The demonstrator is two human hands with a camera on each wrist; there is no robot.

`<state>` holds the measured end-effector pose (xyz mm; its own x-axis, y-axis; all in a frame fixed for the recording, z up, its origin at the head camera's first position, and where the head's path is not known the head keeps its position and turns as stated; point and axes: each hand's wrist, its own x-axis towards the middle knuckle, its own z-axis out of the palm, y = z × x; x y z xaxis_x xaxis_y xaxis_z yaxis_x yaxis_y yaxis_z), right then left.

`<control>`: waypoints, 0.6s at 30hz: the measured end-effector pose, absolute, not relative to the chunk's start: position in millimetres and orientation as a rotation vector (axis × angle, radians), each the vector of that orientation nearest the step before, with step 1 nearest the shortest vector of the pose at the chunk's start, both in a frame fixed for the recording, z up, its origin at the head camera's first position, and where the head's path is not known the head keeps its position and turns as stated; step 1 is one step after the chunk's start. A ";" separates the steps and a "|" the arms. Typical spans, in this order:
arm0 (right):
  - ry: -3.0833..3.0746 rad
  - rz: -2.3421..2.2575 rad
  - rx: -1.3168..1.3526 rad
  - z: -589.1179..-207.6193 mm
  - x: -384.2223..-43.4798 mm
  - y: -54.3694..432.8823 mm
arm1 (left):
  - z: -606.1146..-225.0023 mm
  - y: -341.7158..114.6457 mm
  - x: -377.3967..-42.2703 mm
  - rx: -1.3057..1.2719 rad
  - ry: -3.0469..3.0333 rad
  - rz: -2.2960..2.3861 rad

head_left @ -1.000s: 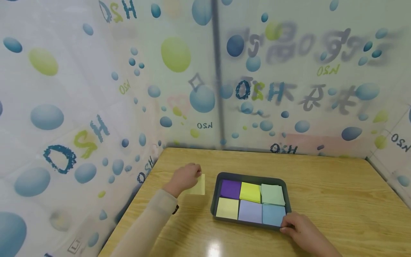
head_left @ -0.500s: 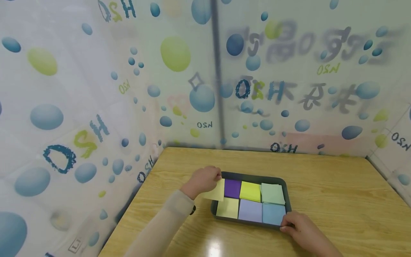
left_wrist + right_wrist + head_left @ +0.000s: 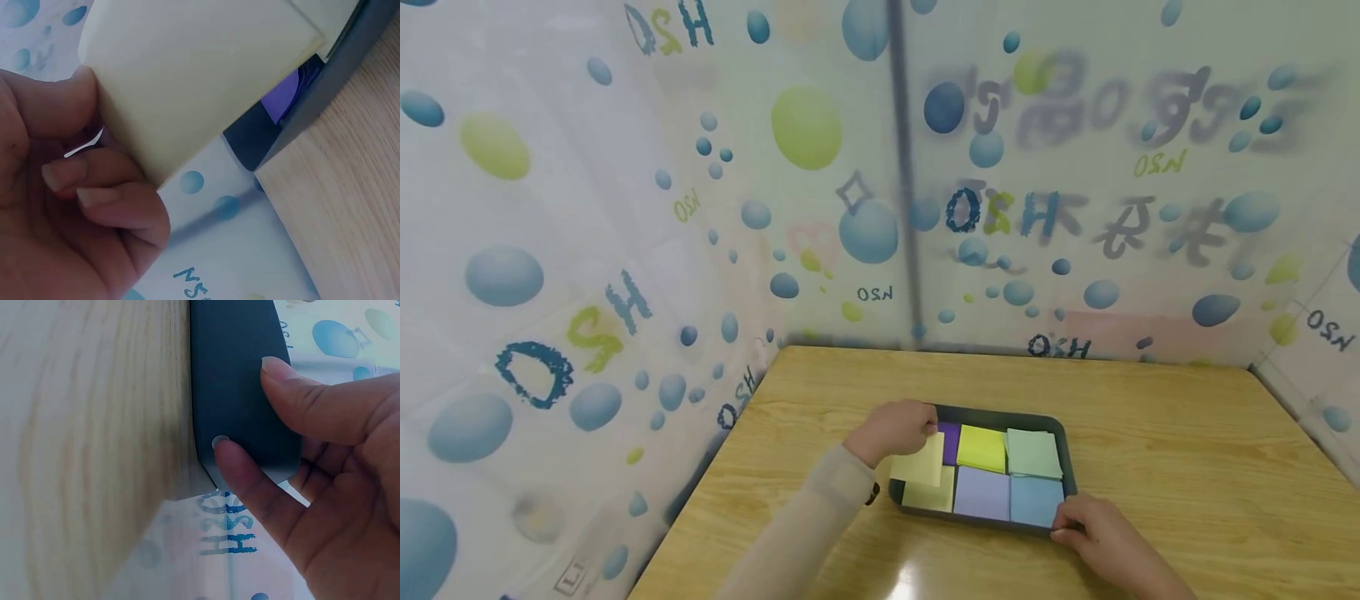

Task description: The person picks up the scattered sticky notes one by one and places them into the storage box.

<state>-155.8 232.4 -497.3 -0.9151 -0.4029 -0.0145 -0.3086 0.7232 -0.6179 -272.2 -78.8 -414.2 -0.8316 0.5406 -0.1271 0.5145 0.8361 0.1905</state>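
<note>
My left hand pinches a pale yellow sticky note by one edge between thumb and fingers. The note hangs over the left end of a dark tray, above a pale yellow stack. It partly covers that stack and a purple stack. In the left wrist view the note slants above the tray's edge, and whether it touches the stack cannot be told. At the tray's near right corner, my right hand grips the wall, with thumb and a finger against the dark side.
Bright yellow, pale green, lavender and blue stacks fill the other places in the tray. The wooden table meets a bubble-patterned curtain behind and at the left.
My left hand has carried the sticky note rightward from beside the tray to over its left end. My right hand has kept its grip on the tray corner.
</note>
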 end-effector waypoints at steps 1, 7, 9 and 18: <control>2.772 -0.956 -0.569 -497.0 -155.8 232.2 | -414.7 -78.0 -272.5 0.819 2.827 0.219; 2.755 -0.953 -0.534 -493.9 -154.6 230.9 | -416.5 -71.2 -276.1 0.797 2.742 0.265; 2.756 -0.950 -0.519 -493.6 -154.4 231.1 | -417.4 -68.1 -277.5 0.791 2.721 0.269; 2.791 -0.961 -0.589 -496.1 -154.9 232.0 | -422.2 -56.7 -280.6 0.738 2.581 0.197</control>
<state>-154.9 232.0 -496.1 -0.9150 -0.4033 0.0030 -0.3196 0.7205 -0.6154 -280.6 -56.7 -422.2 -0.7577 0.5313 -0.3789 0.4676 0.8471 0.2526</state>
